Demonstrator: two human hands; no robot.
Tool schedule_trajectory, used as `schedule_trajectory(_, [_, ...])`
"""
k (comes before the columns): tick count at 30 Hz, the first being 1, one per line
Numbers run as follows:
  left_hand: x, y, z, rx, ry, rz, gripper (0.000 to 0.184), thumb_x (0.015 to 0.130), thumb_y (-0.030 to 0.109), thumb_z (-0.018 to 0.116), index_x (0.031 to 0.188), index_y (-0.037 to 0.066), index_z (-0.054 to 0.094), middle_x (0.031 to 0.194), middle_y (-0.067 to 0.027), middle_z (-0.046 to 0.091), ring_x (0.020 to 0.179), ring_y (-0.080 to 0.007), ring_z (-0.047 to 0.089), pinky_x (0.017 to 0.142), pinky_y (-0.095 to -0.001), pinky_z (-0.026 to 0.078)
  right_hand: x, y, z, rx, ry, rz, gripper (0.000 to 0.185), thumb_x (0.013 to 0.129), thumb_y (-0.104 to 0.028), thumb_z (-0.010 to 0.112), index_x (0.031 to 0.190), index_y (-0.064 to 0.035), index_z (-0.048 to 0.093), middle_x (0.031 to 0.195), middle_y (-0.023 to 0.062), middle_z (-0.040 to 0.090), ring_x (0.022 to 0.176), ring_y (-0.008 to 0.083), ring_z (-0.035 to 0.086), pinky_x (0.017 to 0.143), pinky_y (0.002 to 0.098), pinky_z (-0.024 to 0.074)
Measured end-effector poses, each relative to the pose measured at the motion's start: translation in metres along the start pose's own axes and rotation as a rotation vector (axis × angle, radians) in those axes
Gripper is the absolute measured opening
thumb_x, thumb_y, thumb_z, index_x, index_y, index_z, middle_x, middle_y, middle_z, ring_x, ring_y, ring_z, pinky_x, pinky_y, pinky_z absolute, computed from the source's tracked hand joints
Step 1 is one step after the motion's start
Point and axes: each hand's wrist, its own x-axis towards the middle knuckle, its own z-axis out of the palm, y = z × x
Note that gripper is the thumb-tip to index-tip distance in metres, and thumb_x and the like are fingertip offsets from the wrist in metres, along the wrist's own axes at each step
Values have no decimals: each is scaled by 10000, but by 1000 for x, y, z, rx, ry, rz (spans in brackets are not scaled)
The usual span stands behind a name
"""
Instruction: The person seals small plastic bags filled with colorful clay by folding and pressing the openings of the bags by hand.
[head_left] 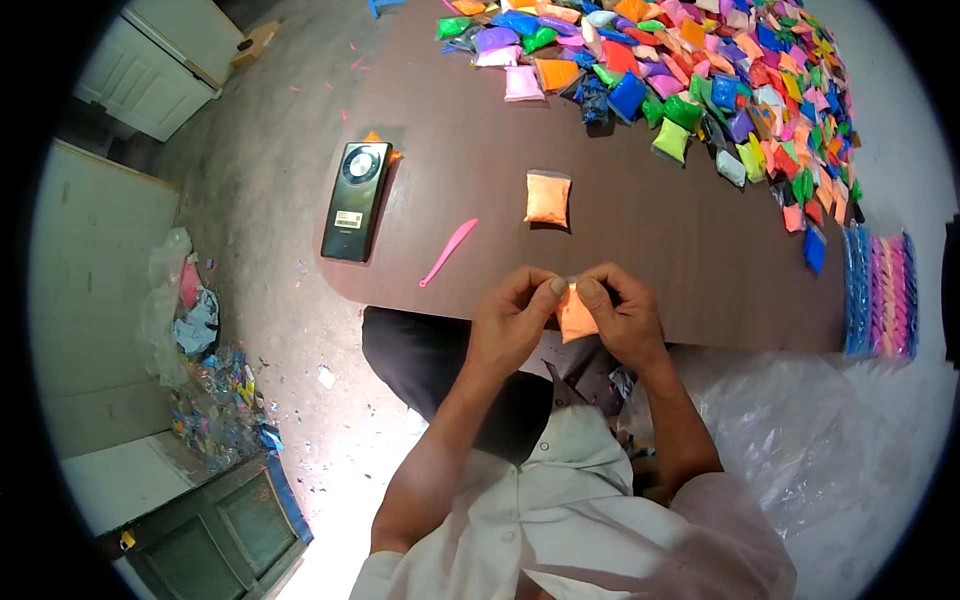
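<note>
Both of my hands pinch the top edge of a small packet of orange clay [577, 318] near the table's front edge. My left hand [513, 312] grips its left corner, thumb and fingers pressed together. On the right corner, my right hand [627, 312] closes in the same way. The packet hangs down between the hands, its orange filling showing below the thumbs. A second orange packet [548, 198] lies flat on the brown table [640, 240], beyond my hands. Left of it rests a pink plastic knife [449, 253].
A black phone [357, 200] lies at the table's left end, partly over something orange. A large heap of colourful packets [690, 70] covers the far right. Blue and pink strips [880, 290] stand by the right edge. Clear plastic sheeting [780, 420] hangs below the table.
</note>
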Motion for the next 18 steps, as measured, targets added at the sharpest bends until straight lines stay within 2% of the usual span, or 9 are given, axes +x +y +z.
schedule_trajectory(5, [3, 2, -2, -14, 10, -41, 245, 1032, 232, 631, 1008, -11, 649, 831, -7, 638, 747, -80, 606, 677, -256, 525, 3, 2, 4, -84, 65, -91, 209, 1023, -196, 627, 990, 7, 665, 787, 6, 608, 730, 74, 528, 658, 250, 460])
schedule_trajectory(12, [1, 9, 5, -74, 35, -46, 240, 1031, 228, 629, 1000, -8, 658, 825, -14, 645, 738, -79, 600, 657, -253, 514, 2, 13, 5, -61, 167, -96, 215, 1033, -185, 606, 993, 21, 654, 811, 32, 640, 749, 91, 558, 678, 264, 481])
schedule_trajectory(14, [1, 2, 2, 35, -83, 36, 246, 1029, 222, 630, 946, -9, 655, 793, -12, 644, 723, -73, 591, 643, -247, 495, 3, 13, 6, -31, 203, -118, 221, 1035, -190, 603, 989, 21, 651, 817, 32, 648, 749, 88, 561, 673, 269, 483])
schedule_trajectory(18, [1, 3, -3, 115, -86, -3, 246, 1016, 204, 648, 892, -9, 640, 761, -6, 632, 705, -66, 576, 629, -237, 478, 2, 11, 9, -39, 209, -131, 211, 1032, -185, 606, 987, 16, 652, 812, 33, 647, 744, 86, 559, 672, 268, 485])
